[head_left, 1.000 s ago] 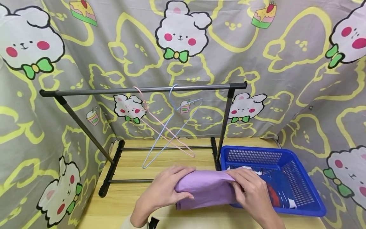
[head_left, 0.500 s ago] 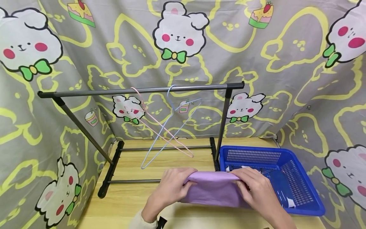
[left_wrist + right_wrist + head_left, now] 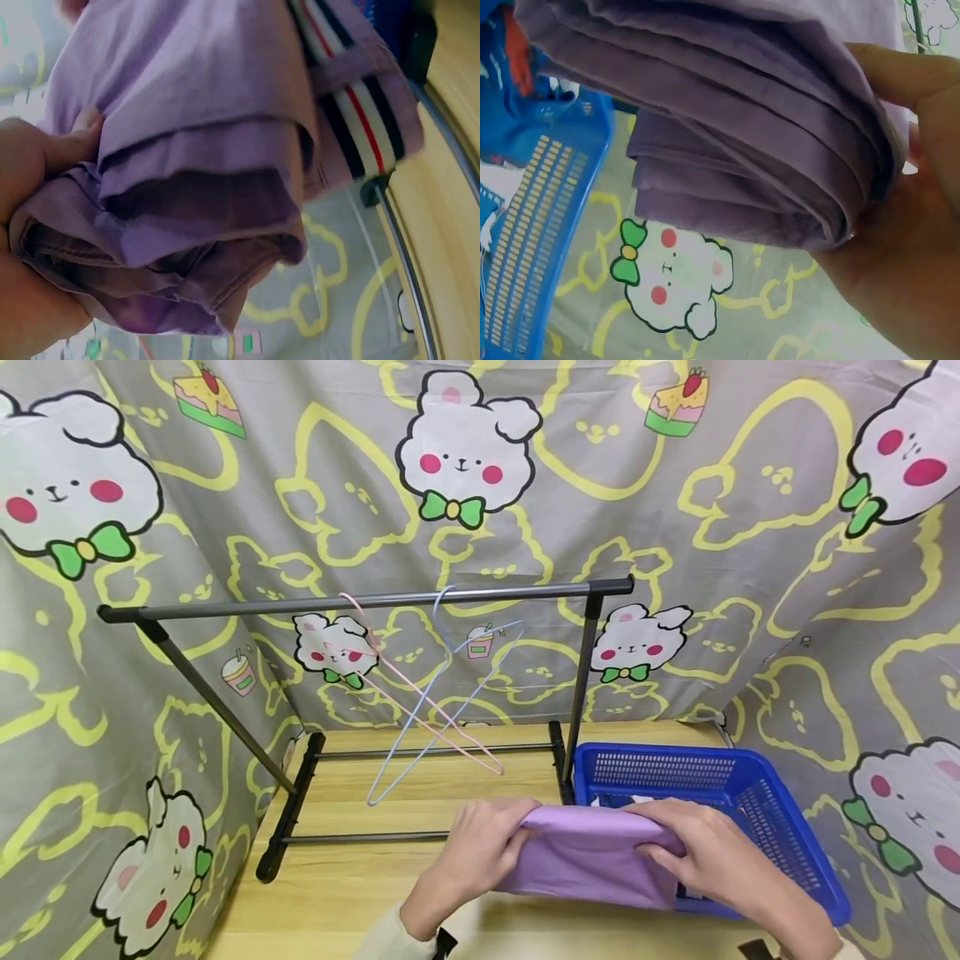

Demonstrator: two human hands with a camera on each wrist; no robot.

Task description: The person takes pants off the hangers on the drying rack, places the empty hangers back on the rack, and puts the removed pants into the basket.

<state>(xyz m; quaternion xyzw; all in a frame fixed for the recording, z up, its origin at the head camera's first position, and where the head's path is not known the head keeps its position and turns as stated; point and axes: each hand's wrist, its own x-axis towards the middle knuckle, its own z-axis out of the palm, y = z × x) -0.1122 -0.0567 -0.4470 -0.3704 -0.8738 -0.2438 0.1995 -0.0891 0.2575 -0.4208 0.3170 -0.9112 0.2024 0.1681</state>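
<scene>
A folded purple garment [image 3: 585, 860] is held up above the table's front, between both hands. My left hand [image 3: 487, 843] grips its left end, the thumb [image 3: 79, 139] lying on the near side. At the other end my right hand [image 3: 708, 852] pinches the upper right edge between thumb and fingers. In the left wrist view the cloth shows several layers and a striped band [image 3: 364, 124] in navy, white and red. From the right wrist, stacked folds [image 3: 742, 112] curve toward the palm. Which part of the garment each hand grips is hard to tell.
A black clothes rack [image 3: 375, 602] stands on the wooden table [image 3: 360, 893], carrying a pink hanger [image 3: 408, 672] and a blue hanger [image 3: 438, 672]. To the right a blue basket [image 3: 795, 827] holds more cloth, partly hidden by the right hand. Patterned grey curtains [image 3: 577, 527] enclose the back and sides.
Both hands have moved right with the purple garment, which now covers part of the basket's front. The left hand has shifted from the garment's side to its upper left edge.
</scene>
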